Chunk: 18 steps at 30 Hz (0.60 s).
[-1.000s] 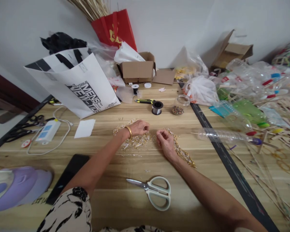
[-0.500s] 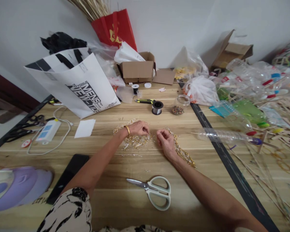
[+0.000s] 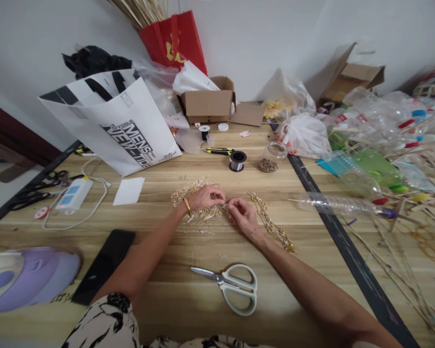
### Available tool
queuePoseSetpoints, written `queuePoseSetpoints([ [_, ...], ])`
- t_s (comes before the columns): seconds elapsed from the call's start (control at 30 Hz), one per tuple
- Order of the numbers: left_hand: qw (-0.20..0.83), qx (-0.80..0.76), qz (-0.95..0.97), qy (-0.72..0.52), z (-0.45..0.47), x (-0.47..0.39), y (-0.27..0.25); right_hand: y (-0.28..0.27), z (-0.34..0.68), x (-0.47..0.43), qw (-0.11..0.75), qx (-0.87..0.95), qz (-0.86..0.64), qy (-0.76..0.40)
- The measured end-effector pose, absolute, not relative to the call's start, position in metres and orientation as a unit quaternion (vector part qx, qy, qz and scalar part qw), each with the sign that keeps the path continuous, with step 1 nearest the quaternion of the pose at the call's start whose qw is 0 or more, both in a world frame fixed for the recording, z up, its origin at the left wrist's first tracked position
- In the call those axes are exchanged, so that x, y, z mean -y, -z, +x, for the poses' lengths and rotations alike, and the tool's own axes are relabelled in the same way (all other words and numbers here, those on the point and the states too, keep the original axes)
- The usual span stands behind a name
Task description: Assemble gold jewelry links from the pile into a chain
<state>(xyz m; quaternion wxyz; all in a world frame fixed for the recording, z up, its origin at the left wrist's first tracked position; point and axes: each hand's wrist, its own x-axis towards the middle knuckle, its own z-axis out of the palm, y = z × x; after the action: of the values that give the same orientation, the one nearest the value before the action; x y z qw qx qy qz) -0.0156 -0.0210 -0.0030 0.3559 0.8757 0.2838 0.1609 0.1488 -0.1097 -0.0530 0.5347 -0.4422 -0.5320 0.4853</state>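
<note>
My left hand (image 3: 206, 196), with a gold bangle (image 3: 187, 206) at the wrist, pinches something too small to make out. Under and around it lies a heap of small gold and clear beaded pieces (image 3: 192, 187). My right hand (image 3: 244, 216) is closed too, fingertips meeting the left ones at the heap's right edge; what it grips is hidden. Gold and clear beaded strands (image 3: 274, 227) lie on the wooden table (image 3: 159, 270) just right of that hand. White-handled scissors (image 3: 229, 285) rest nearer to me, blades pointing left.
Behind my hands stand a wire spool (image 3: 237, 161), a yellow-black cutter (image 3: 219, 151) and a glass jar (image 3: 275, 152) with beads. A black phone (image 3: 105, 266) lies left, near a power strip (image 3: 73, 195). Plastic bottles (image 3: 377, 169) and sticks crowd the right. A white paper bag (image 3: 112, 125) stands back left.
My right hand has moved left, away from the beaded strands, and its fingertips now meet those of my left hand. The left hand has barely shifted.
</note>
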Motion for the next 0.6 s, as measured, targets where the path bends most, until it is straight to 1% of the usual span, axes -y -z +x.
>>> queuePoseSetpoints([
  [0.13,0.361,-0.302,0.860,-0.195,-0.018,0.030,0.007,0.052,0.149,0.110,0.514,0.530,-0.438,-0.512],
  [0.33,0.352,-0.331,0.847,-0.223,-0.021,0.041,0.012,0.054,0.148,0.109,0.505,0.533,-0.448,-0.510],
  [0.5,0.327,-0.329,0.857,-0.226,-0.023,0.041,0.020,0.056,0.147,0.113,0.484,0.610,-0.466,-0.420],
  [0.6,0.314,-0.324,0.865,-0.222,-0.023,0.040,0.024,0.055,0.147,0.115,0.474,0.641,-0.465,-0.386],
])
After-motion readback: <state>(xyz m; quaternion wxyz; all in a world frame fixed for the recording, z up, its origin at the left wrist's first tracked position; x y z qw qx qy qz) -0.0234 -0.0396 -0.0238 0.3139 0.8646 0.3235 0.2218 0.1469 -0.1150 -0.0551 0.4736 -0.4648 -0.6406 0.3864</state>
